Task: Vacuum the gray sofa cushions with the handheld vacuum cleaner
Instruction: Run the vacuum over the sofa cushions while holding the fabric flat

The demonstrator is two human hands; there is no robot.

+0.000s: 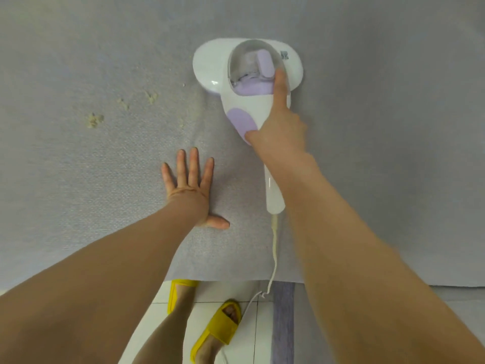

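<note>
The white and lilac handheld vacuum cleaner (244, 85) lies flat on the gray sofa cushion (78, 193), its wide head pointing away from me. My right hand (280, 127) grips its handle, with the forefinger stretched forward onto the clear dust cup. My left hand (191, 185) rests flat on the cushion to the left of the handle, fingers spread, holding nothing. Yellowish crumbs (94, 119) lie scattered on the fabric to the left of the vacuum head.
The vacuum's white cord (273, 261) runs off the cushion's front edge down to the tiled floor (236, 290). My feet in yellow slippers (220, 327) stand just below the edge. A purple-gray strip (283, 324) lies on the floor at the right.
</note>
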